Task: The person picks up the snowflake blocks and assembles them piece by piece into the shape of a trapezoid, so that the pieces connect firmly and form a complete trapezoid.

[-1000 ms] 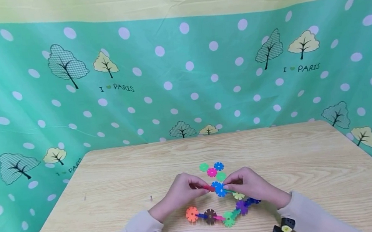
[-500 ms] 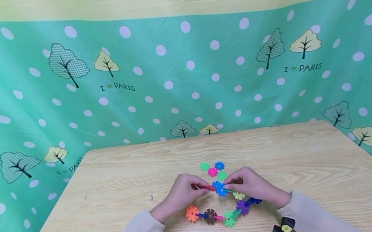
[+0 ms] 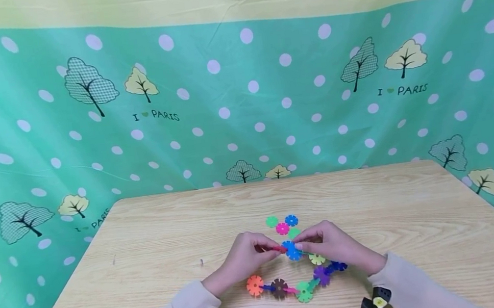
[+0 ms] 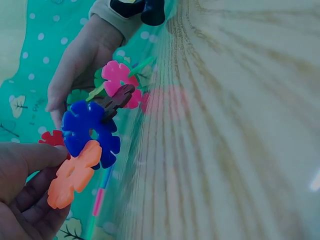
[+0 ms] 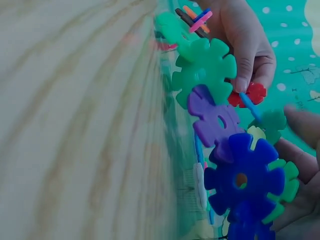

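Note:
Over the middle of the table, my left hand (image 3: 252,251) pinches a red snowflake disc (image 4: 50,138), seen edge-on in the head view. Its inner edge meets the left side of a blue snowflake disc (image 3: 292,251). My right hand (image 3: 332,242) pinches the end of a disc chain, fingertips at the blue disc's right edge by a green disc (image 5: 272,125). From there the chain curves round through a pale yellow-green disc (image 3: 317,259), a purple disc (image 3: 321,275), another green disc (image 3: 304,291) and a brown disc (image 3: 279,288) to an orange disc (image 3: 255,285). The right hand partly hides it.
Behind the hands lie loose discs: a light green one (image 3: 272,221), a blue one (image 3: 291,220), a pink one (image 3: 282,228) and a second green one (image 3: 294,232). The wooden table (image 3: 168,225) ends at a dotted curtain (image 3: 207,128).
My left hand has shifted slightly right, and the red disc's edge now overlaps the blue disc's left side. The right hand and the loose discs have stayed nearly still.

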Action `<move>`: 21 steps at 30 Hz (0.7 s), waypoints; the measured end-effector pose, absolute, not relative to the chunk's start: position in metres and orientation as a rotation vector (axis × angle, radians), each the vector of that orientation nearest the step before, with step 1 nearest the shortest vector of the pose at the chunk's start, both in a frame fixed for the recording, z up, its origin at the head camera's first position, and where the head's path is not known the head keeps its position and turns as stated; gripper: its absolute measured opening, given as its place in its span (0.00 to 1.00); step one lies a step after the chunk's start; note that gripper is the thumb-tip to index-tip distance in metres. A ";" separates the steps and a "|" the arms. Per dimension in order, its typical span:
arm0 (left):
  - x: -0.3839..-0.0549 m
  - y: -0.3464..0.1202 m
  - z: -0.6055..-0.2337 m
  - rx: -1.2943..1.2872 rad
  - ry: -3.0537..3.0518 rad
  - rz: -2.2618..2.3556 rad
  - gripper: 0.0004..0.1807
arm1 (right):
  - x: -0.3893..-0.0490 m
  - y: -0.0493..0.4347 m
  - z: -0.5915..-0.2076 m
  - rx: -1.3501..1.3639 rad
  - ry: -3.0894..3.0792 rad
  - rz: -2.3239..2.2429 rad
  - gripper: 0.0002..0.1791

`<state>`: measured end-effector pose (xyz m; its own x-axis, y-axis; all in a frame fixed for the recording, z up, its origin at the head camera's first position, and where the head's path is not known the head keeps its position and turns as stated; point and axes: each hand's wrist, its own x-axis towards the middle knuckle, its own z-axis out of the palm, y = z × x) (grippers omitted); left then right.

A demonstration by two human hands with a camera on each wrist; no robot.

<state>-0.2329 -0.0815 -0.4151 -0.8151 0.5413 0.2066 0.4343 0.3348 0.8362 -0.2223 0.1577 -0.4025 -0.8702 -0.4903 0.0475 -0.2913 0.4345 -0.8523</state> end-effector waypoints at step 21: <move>-0.228 -0.079 -0.411 0.794 2.439 1.544 0.05 | -0.210 0.146 -0.402 -0.810 2.715 -1.186 0.22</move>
<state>-0.2279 -0.0793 -0.4113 -0.8491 0.5059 0.1522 0.3540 0.3310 0.8747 -0.2096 0.1457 -0.4021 -0.8587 -0.4926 0.1413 -0.4385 0.5634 -0.7002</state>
